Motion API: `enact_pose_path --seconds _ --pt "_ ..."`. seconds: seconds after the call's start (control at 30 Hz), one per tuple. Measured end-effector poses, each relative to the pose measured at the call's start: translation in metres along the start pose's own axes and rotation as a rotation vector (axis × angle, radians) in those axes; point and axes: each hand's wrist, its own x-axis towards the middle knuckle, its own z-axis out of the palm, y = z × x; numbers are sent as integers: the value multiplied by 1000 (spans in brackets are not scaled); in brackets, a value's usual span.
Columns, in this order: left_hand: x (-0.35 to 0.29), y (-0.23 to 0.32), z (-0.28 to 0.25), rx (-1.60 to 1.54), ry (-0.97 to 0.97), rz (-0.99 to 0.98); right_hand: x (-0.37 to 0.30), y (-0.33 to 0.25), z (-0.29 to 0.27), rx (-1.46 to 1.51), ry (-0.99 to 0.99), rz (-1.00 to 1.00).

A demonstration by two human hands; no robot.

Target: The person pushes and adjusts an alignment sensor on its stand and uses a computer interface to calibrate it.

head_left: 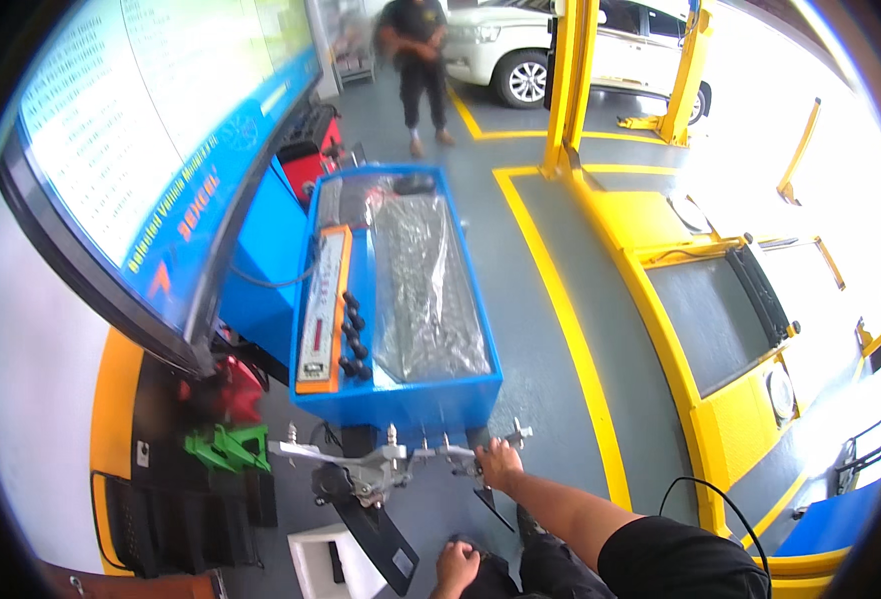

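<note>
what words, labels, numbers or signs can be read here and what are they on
Screen: large yellow and red lettering on its blue band, legible but not copied out here; dark rows above, too blurred.
Orange-edged control panel: small markings and red display, too small to read.
Black plate near the metal clamp: pale label, too small.
Dark shirt: chest mark, blurred.
</note>
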Motion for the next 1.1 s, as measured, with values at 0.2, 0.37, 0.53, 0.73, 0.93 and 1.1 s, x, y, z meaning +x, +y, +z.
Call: enact_pose_path --seconds 0.2,0.37,0.53,0.73,0.93,1.1 --pt "-39 -33 18 -74 -26 -49 4 2 11 104 -50 -189" --pt "-67 -57 36 -109 4 -124 -6 -12 -4 47 -140 -200" --pt "-73 -21 -5 -171 -165 -365 7 0 -2 -67 -197 -175" --pt "-96 -32 0 -245 -160 -429 -20 -17 -48 -89 -166 -283" --pt "-55 -31 -2 -316 -182 -407 -50 -30 -63 -121 -175 -318" --pt "-8 -39 5 -448 -87 -374 -92 -23 -73 -117 -214 -292"
